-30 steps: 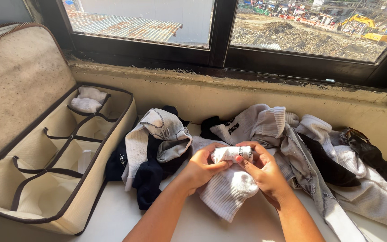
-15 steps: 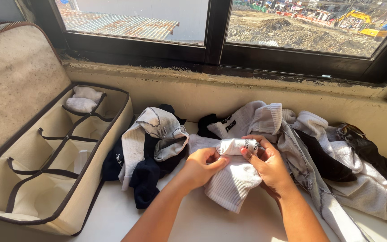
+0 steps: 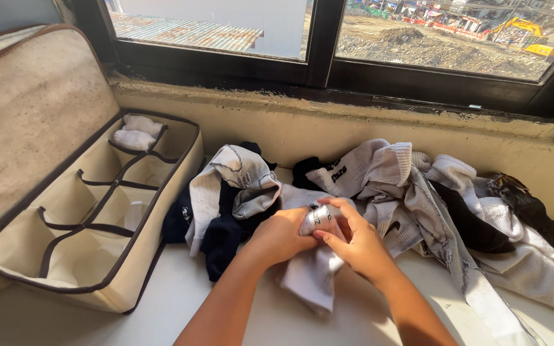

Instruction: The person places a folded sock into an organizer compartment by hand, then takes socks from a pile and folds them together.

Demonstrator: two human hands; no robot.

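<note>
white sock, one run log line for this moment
left hand: grips white sock | right hand: grips same sock, rolling | organiser box: open, left | sock pile: behind

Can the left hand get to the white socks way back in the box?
Probably yes, but not right now. The box is open on that side with nothing blocking the rolled socks in its far corner. But the left hand is busy, gripping a white sock with the right hand.

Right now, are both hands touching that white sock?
Touching. The head view shows the left hand and the right hand both wrapped around the rolled white sock, fingers pressed on it.
</note>
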